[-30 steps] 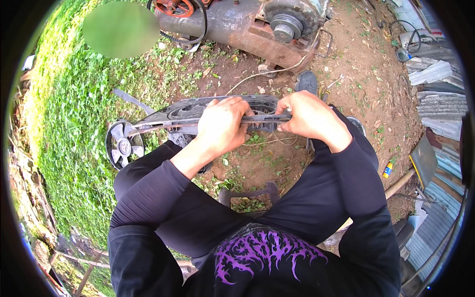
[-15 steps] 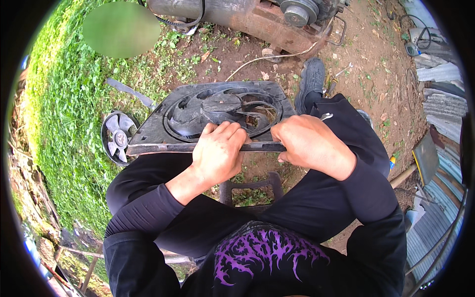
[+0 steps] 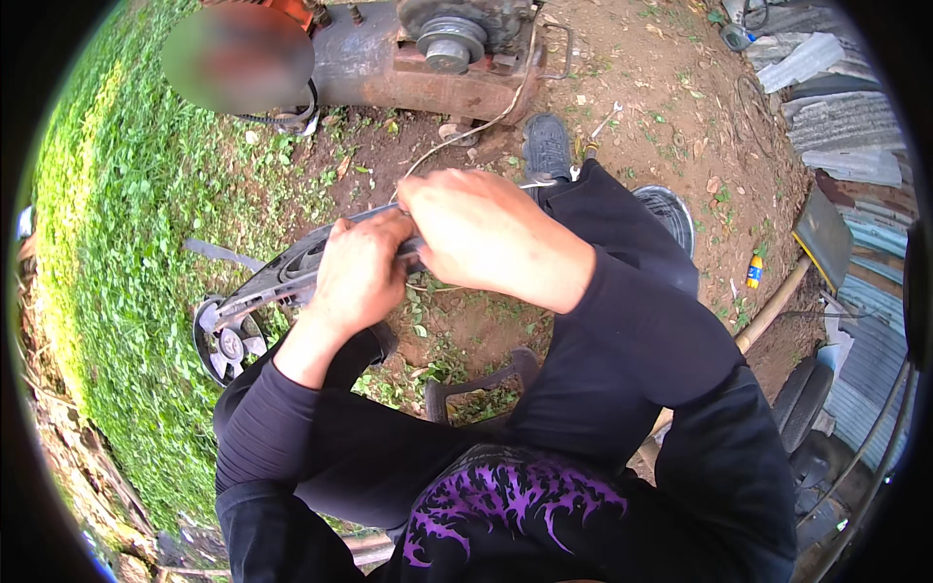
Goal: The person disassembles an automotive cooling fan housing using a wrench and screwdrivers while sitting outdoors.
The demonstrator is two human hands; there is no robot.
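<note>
A black radiator fan shroud [image 3: 277, 280] is tilted up nearly edge-on in front of my knees, so most of its face and the fan inside are hidden. My left hand [image 3: 362, 264] is closed over its near edge. Beside it, slightly farther and to the right, my closed right hand [image 3: 496, 231] is at the shroud's right end. The silver end of a wrench [image 3: 540, 182] sticks out behind the right knuckles; the rest of that tool is covered by the hand. Under the shroud's left end lies a pale fan in a black ring [image 3: 231, 346].
A rusty machine with a pulley [image 3: 452, 47] stands ahead. Another wrench [image 3: 608, 119] lies on the dirt beyond my shoe [image 3: 546, 146]. To the right are a round metal basin [image 3: 669, 216], a yellow bottle [image 3: 754, 272], a wooden-handled tool [image 3: 773, 306] and corrugated sheets [image 3: 841, 121].
The shroud has tipped from lying face-up to nearly edge-on and swung left. Both hands have moved left and away from me, the right now close against the left. The view has shifted right.
</note>
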